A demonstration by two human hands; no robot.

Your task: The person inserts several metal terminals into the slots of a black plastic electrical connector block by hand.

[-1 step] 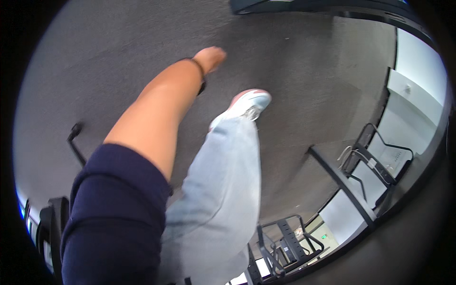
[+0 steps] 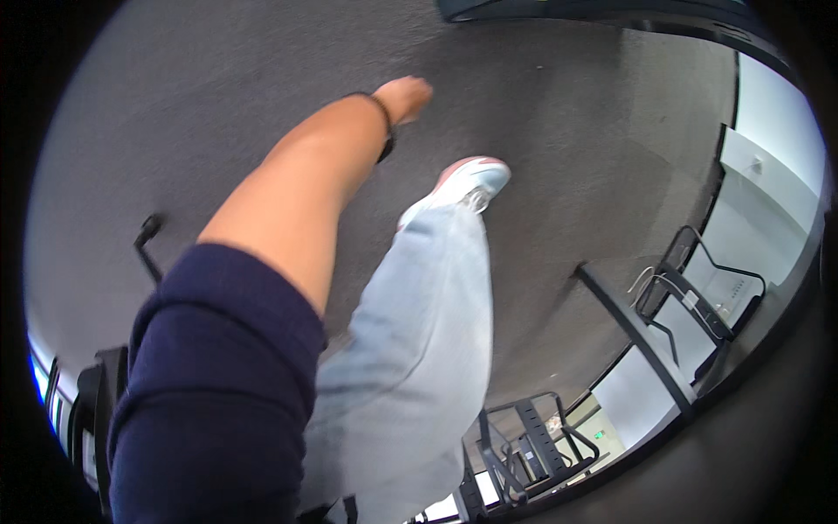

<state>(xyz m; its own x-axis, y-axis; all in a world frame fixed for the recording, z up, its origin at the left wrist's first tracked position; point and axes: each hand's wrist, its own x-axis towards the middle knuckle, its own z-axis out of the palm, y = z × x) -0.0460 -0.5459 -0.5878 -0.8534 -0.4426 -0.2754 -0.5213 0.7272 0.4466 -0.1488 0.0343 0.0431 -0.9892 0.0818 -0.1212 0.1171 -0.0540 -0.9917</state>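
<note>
My left arm, in a rolled navy sleeve [image 2: 218,384], stretches from the lower left toward the upper middle. A dark band [image 2: 385,144] circles its wrist. My left hand [image 2: 405,98] hangs in the air over the dark floor, its fingers curled in, with no object showing in it; it is small and slightly blurred. Nearest to it is my white and pink shoe [image 2: 454,185], below the light blue jeans [image 2: 419,323] on one leg. My right hand is out of the picture.
Dark grey floor [image 2: 567,175] spreads around. A large dark base [image 2: 602,10] lies along the top edge. Black frames with bent bars stand at the lower right [image 2: 541,441] and right [image 2: 694,297], near a white wall [image 2: 768,218]. A dark bar [image 2: 633,332] slants between them.
The whole picture has shifted slightly to the right, the floor and equipment along with my arm and shoe. My left hand keeps about the same shape.
</note>
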